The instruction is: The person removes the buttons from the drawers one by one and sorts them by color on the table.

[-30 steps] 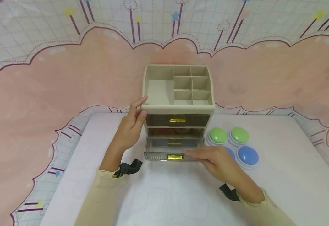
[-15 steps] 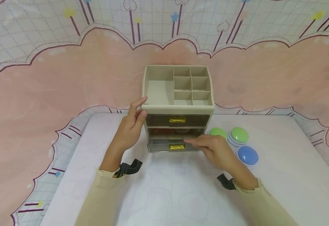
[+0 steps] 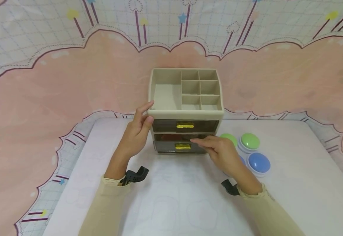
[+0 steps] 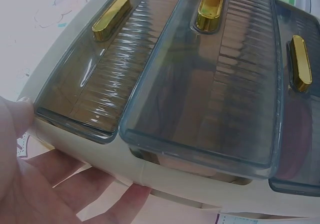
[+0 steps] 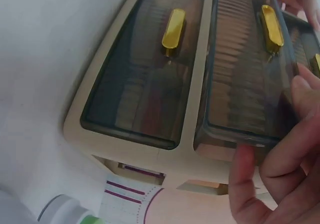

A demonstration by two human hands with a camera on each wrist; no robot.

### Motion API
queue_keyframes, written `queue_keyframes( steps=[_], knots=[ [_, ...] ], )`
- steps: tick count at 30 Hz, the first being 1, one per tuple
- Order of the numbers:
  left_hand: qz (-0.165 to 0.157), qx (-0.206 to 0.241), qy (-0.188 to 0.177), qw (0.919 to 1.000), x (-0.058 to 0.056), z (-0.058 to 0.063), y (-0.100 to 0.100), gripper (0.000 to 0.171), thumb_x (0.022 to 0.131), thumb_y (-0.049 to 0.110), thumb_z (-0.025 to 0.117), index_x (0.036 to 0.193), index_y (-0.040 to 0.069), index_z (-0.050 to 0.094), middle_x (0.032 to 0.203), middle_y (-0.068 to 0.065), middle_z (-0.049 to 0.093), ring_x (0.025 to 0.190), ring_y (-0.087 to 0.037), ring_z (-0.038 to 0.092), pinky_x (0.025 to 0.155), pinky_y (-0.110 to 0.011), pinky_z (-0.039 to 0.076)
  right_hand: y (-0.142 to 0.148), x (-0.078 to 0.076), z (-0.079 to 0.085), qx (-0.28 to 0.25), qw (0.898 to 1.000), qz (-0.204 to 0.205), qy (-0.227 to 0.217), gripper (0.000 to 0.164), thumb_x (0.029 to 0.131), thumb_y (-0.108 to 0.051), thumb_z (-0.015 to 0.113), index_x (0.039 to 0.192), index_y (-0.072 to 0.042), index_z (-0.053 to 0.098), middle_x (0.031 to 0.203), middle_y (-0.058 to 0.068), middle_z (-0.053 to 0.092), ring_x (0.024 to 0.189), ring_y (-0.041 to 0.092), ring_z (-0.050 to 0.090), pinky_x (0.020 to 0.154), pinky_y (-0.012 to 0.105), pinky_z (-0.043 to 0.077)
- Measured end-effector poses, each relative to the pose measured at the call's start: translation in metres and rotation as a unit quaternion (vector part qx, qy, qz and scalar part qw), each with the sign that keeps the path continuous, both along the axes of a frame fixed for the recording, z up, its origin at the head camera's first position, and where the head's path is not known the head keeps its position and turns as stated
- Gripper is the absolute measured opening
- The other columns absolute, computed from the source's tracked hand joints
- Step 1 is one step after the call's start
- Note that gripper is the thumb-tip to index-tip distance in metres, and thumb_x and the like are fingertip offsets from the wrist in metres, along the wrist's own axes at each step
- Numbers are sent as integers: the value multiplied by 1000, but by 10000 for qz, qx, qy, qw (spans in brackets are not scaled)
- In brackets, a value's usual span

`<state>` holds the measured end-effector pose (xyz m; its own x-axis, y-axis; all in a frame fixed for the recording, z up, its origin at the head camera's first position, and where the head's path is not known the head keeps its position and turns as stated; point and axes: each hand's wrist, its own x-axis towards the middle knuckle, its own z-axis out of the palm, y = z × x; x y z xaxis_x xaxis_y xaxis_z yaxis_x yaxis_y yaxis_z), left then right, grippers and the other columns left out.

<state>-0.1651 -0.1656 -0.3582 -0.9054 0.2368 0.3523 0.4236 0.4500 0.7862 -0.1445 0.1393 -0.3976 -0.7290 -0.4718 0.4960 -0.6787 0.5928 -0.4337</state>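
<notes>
A beige desktop drawer organizer (image 3: 185, 112) stands on the white table, with smoky see-through drawers and gold handles. Its middle drawer (image 3: 163, 147) juts slightly from the body; something reddish shows dimly inside. My left hand (image 3: 136, 134) holds the organizer's left side; in the left wrist view its thumb (image 4: 21, 116) is at the front corner and the fingers lie along the side. With extended fingers my right hand (image 3: 222, 152) touches the right part of the middle drawer's front. In the right wrist view, one finger (image 5: 243, 171) is at the drawer's end and others bend.
Right of the organizer sit round dome-topped pieces with white bases: a green one (image 3: 250, 141), a blue one (image 3: 258, 162), and others partly behind my right hand. A patterned cloth (image 3: 71, 75) hangs behind the table. Compartments (image 3: 190, 87) divide the organizer's top.
The middle drawer has slid inward from well out to almost flush, with my right hand moving forward against it. My left hand has stayed on the organizer's side.
</notes>
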Motion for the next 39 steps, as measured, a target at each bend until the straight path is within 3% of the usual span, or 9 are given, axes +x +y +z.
queue_keyframes(
  steps=[3, 9, 12, 15, 18, 24, 30, 39],
  knots=[
    [-11, -2, -55, 10000, 0, 1, 1, 47, 111, 29, 42, 156, 30, 29, 143, -29, 56, 137, -34, 54, 108, -58, 43, 2, 0, 1, 4, 10000, -4, -20, 37, 91, -1, 74, 122, -21, 77, 87, -1, 76, 70, 8, 61, 59, 24, 49],
    [-60, 7, -94, 9999, -1, 1, 1, 47, 111, 30, 41, 157, 30, 28, 152, -27, 48, 140, -34, 51, 113, -58, 40, 1, 10, 5, -128, 9950, -508, 846, 30, 84, -14, 85, 114, -18, 80, 103, 3, 78, 78, 16, 70, 60, 26, 52],
    [-75, 8, -87, 9999, -1, 0, 1, 48, 111, 31, 40, 157, 31, 27, 153, -27, 47, 141, -34, 50, 113, -59, 39, -5, 18, 9, -557, 9919, -622, 958, 29, 79, -16, 89, 107, -14, 82, 95, 3, 78, 65, 12, 62, 54, 21, 46],
    [-47, -11, -80, 10000, -1, 0, 0, 48, 111, 32, 40, 157, 32, 27, 151, -27, 49, 140, -34, 51, 113, -59, 40, -14, 23, 10, -878, 9926, -505, 668, 28, 77, -17, 91, 103, -12, 83, 84, 1, 78, 58, 6, 52, 51, 16, 42],
    [-31, -23, -77, 10000, -2, 0, 0, 48, 112, 32, 40, 157, 32, 26, 151, -26, 50, 140, -34, 51, 112, -59, 41, -23, 23, 5, -877, 9946, -520, 196, 26, 78, -22, 90, 102, -14, 83, 78, -2, 77, 54, 1, 48, 49, 16, 40],
    [-27, 2, -87, 10000, -2, -1, -1, 48, 112, 30, 41, 157, 32, 27, 151, -25, 50, 140, -33, 51, 112, -58, 41, -34, 16, -9, -1078, 9901, -466, -765, 22, 83, -22, 87, 103, -15, 83, 84, 0, 80, 46, -4, 54, 40, 16, 35],
    [13, -46, -118, 9999, -2, 1, 0, 47, 111, 30, 41, 157, 31, 28, 151, -25, 50, 139, -33, 52, 112, -57, 41, -40, 11, -17, -1401, 9858, -525, -762, 24, 80, -21, 89, 103, -16, 83, 84, 2, 80, 46, 3, 63, 38, 15, 30],
    [3, -45, -112, 9999, -2, 0, 0, 47, 112, 31, 40, 157, 30, 27, 150, -26, 51, 140, -35, 51, 112, -59, 41, -50, 8, -19, -1627, 9780, -1099, -701, 13, 78, -20, 90, 88, -14, 84, 80, 0, 79, 44, -4, 58, 41, 17, 41]
  ],
)
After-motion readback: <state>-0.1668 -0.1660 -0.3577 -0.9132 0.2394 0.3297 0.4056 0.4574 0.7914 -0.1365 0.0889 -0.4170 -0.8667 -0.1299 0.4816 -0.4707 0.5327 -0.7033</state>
